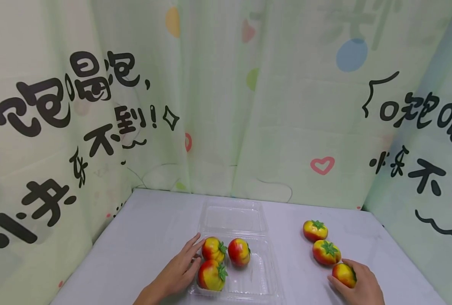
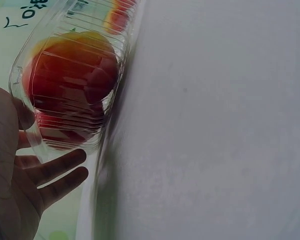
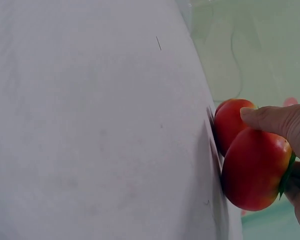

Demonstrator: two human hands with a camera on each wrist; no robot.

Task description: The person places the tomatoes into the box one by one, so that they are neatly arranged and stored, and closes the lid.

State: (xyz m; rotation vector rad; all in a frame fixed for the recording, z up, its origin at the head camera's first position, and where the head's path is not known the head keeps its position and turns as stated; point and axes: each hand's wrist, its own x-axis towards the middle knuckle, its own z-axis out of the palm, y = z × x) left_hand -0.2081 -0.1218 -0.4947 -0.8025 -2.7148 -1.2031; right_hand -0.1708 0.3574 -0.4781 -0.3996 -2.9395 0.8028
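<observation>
My right hand [image 1: 364, 283] grips a red-and-yellow tomato [image 1: 343, 275] between thumb and fingers, low over the table at the right. In the right wrist view the thumb lies along the top of this tomato [image 3: 255, 170], and its green leafy top faces the palm. Two more tomatoes, a middle one [image 1: 326, 253] and a farther one [image 1: 314, 231], sit just beyond it. My left hand [image 1: 178, 271] rests at the left wall of a clear plastic container [image 1: 262, 271], its fingers extended and spread. Three tomatoes [image 1: 212, 275] stand in the container's left part.
The container's hinged lid [image 1: 233, 216] lies folded back behind it. A white table [image 1: 153, 228] carries everything. Pale green curtains [image 1: 279, 161] with black lettering hang around its back and sides.
</observation>
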